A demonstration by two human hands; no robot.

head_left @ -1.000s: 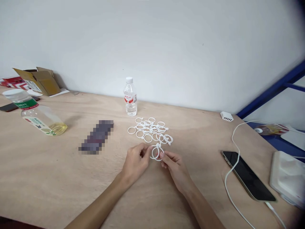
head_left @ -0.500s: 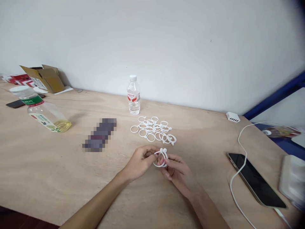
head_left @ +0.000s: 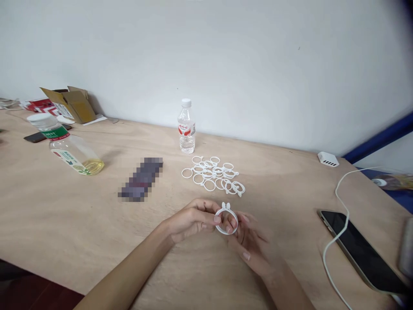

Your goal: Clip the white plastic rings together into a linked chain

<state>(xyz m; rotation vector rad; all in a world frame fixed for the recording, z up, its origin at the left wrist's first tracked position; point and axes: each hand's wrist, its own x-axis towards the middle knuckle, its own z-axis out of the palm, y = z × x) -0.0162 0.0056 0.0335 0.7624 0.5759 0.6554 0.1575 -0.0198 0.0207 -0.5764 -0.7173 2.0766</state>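
White rings [head_left: 226, 207] sit pinched in left hand [head_left: 193, 220], right hand [head_left: 253, 246] unclenched; bottle [head_left: 186, 130] reads “娃哈哈”.

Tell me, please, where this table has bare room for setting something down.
Bare wood lies between the loose rings and the phone at right, and between the green-labelled bottle and the left forearm. It's crowded from the water bottle through those rings to the left hand and right hand.

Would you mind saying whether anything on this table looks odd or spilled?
Nothing looks spilled. The oddest thing is a dark, pixelated patch left of the white rings, hiding whatever lies there. A white cable also lies across the phone, and the bottle with yellow liquid looks tilted, perhaps from lens distortion.
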